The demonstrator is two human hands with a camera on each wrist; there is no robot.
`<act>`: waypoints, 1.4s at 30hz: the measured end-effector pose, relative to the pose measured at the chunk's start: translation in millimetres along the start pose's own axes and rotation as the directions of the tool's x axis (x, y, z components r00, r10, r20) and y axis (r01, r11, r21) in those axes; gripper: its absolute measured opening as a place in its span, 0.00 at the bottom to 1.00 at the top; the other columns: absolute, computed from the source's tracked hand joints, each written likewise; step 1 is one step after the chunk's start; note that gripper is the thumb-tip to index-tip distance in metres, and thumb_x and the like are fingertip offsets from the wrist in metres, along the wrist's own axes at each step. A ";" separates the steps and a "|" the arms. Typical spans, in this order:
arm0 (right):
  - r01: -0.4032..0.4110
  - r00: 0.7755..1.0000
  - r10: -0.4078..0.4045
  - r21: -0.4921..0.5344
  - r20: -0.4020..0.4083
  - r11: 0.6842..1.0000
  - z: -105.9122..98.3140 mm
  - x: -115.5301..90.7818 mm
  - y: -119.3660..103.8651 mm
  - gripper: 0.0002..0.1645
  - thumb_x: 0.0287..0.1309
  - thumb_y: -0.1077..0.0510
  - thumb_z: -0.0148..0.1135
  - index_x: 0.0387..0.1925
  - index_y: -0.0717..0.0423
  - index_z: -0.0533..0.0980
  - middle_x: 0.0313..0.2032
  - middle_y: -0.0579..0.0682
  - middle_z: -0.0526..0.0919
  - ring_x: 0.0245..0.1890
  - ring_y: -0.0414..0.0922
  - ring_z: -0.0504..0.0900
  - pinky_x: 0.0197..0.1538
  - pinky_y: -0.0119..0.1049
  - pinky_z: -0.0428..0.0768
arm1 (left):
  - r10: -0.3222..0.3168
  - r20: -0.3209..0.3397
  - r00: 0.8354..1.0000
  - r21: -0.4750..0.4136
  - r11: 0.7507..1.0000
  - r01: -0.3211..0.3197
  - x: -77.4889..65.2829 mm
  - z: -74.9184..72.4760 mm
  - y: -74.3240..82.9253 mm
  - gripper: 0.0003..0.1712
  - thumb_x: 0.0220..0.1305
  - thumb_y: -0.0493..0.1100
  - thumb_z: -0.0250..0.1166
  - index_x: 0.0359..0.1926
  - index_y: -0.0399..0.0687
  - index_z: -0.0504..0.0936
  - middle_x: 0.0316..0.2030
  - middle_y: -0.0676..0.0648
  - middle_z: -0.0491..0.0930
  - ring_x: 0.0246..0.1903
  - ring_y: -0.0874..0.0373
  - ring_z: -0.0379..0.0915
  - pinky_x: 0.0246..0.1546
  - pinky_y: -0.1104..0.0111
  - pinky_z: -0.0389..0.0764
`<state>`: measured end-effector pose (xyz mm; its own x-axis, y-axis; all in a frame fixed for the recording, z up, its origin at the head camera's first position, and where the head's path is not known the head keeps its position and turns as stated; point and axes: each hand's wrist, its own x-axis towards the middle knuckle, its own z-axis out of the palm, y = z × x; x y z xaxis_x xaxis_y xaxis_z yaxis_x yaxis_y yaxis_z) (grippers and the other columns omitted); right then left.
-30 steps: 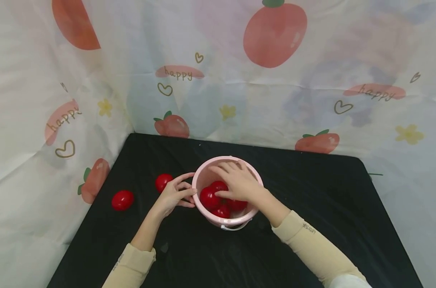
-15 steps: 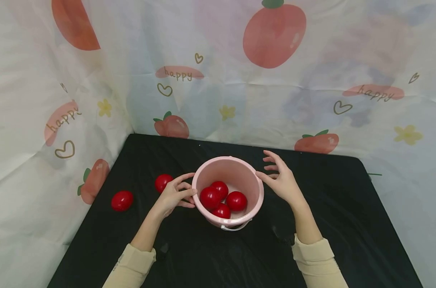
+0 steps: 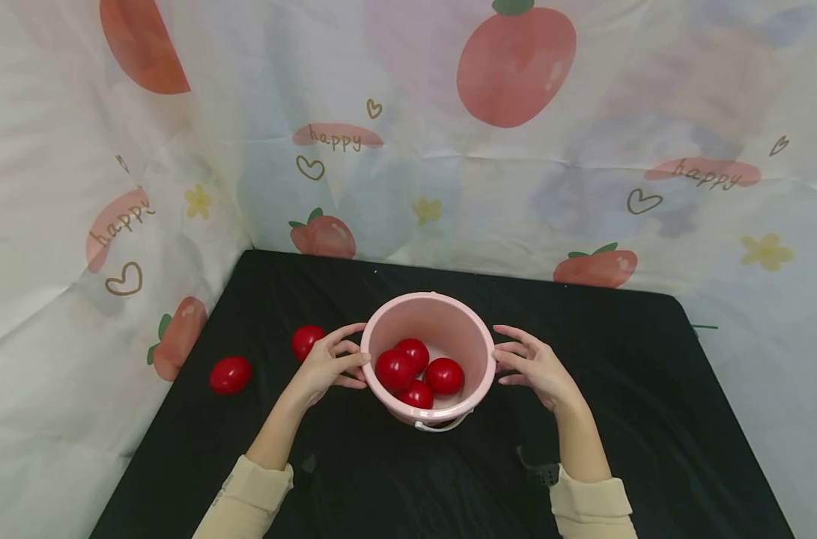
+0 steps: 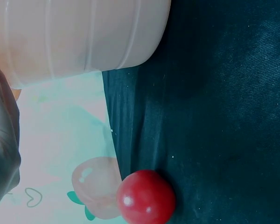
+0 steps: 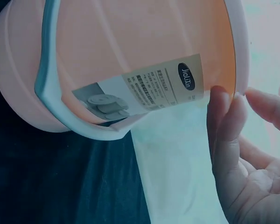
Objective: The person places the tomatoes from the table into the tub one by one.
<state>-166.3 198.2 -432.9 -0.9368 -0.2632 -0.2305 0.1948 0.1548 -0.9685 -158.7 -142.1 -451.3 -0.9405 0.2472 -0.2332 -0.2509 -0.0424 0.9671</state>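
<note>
A pink bucket (image 3: 456, 330) stands upright on the table, with several shiny red balls (image 3: 445, 376) inside. My left hand (image 3: 322, 367) touches the bucket's left side, thumb tip at the rim and fingers spread along the outside. Opposite it, my right hand (image 3: 535, 368) has its fingertips at the right rim, fingers loosely bent. In the right wrist view, the right fingertips meet at the rim beside a printed label (image 5: 163, 86). Two more red balls lie outside: one ball (image 3: 305, 342) partly behind the left hand, another ball (image 3: 230, 375) farther left.
The table (image 3: 603, 389) is covered in black cloth. A fruit-printed curtain (image 3: 395, 180) rises along its back and left edges. The bucket's white handle (image 3: 442, 427) hangs down on the near side. A dark strap (image 3: 539, 471) shows by the right wrist.
My right hand has come out of the bucket, without a ball, and moved right to the outside of the rim. The left hand and the bucket stay where they were.
</note>
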 end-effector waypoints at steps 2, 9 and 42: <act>-0.007 1.000 0.007 0.007 0.004 1.000 0.6 -1.2 0.8 0.36 0.57 0.58 0.60 0.64 0.63 0.58 0.37 0.45 0.81 0.31 0.40 0.81 0.34 0.34 0.83 | 0.004 0.003 1.000 0.001 1.000 -0.004 0.5 -0.1 -0.3 0.33 0.56 0.36 0.64 0.62 0.46 0.64 0.33 0.41 0.75 0.24 0.52 0.80 0.31 0.56 0.82; -0.027 1.000 0.027 -0.007 0.004 1.000 3.5 -4.4 0.3 0.35 0.56 0.58 0.61 0.63 0.63 0.61 0.36 0.44 0.82 0.30 0.40 0.81 0.31 0.32 0.82 | 0.005 0.007 1.000 0.010 1.000 -0.005 1.0 -0.7 -0.2 0.33 0.56 0.35 0.64 0.63 0.45 0.63 0.33 0.41 0.75 0.24 0.53 0.79 0.31 0.56 0.82; -0.030 0.999 0.030 -0.005 -0.027 1.000 9.3 -8.4 -0.5 0.36 0.55 0.59 0.62 0.63 0.63 0.61 0.40 0.53 0.80 0.32 0.40 0.82 0.34 0.36 0.83 | 0.630 -0.289 0.721 0.953 0.260 0.155 -41.3 -108.2 -27.9 0.46 0.44 0.44 0.71 0.64 0.45 0.59 0.58 0.37 0.60 0.57 0.39 0.52 0.56 0.42 0.55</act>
<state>-155.8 191.4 -431.3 -0.9381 -0.2321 -0.2570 0.2216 0.1679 -0.9606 -137.7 -255.9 -479.7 -0.9022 -0.1283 0.4119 0.0077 0.9499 0.3126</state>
